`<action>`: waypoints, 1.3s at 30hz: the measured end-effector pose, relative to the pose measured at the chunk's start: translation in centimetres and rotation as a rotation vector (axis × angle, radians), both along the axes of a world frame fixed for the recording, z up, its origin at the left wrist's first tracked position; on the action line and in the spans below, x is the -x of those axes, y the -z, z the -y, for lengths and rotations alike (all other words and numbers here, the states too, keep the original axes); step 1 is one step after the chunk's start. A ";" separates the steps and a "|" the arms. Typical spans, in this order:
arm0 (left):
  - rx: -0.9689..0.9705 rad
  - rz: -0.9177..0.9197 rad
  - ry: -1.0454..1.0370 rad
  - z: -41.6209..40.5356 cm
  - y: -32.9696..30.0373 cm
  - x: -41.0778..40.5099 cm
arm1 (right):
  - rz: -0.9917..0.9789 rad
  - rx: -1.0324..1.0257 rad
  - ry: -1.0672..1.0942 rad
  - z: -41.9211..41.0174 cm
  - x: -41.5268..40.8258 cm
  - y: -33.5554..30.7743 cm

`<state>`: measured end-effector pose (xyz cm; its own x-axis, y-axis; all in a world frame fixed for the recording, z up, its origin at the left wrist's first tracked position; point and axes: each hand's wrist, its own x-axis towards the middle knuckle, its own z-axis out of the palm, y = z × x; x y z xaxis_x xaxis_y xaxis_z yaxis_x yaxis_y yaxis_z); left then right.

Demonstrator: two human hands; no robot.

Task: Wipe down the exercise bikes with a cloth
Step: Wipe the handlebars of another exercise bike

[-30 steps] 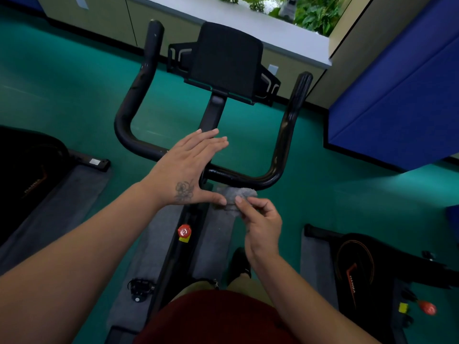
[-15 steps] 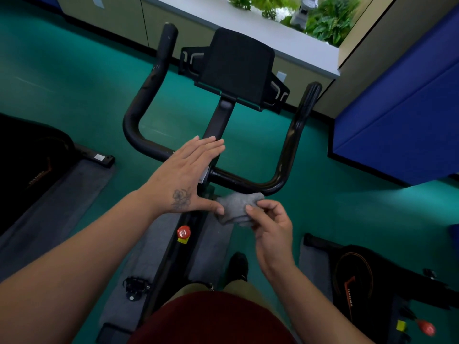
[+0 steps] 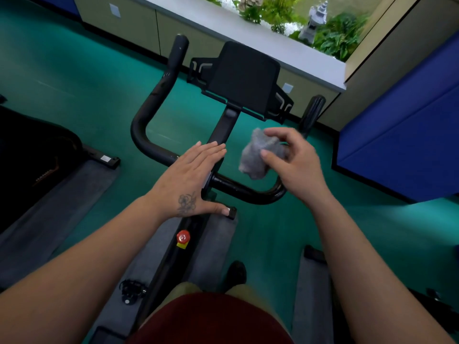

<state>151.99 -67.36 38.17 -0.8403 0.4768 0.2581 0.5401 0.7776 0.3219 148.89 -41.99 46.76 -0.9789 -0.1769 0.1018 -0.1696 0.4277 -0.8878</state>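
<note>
Single head view — looking steeply down, close over handlebars (image 3: 154, 147); edges perhaps warped.

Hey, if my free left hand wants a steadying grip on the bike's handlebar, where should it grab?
Probably the left curved bend of the handlebar, coming from above and wrapping round the tube. The left hand lies flat near the centre stem, while the right hand holds the cloth above the right side.

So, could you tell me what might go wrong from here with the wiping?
The right hand only pinches the bunched grey cloth in mid-air above the handlebar, so it could slip and fall. Bunched up, it may wipe poorly. The left hand lies flat on the bar, covering a stretch that could be missed.
</note>
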 end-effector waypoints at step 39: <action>-0.255 0.285 -0.104 -7.5 -2.4 -0.1 | 0.201 -0.532 -0.513 -4.5 4.5 2.5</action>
<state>152.08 -59.85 40.60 -0.9357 0.3362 0.1070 0.3240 0.6989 0.6376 144.42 -37.47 44.29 -0.7514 -0.5898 -0.2959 -0.3196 0.7176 -0.6188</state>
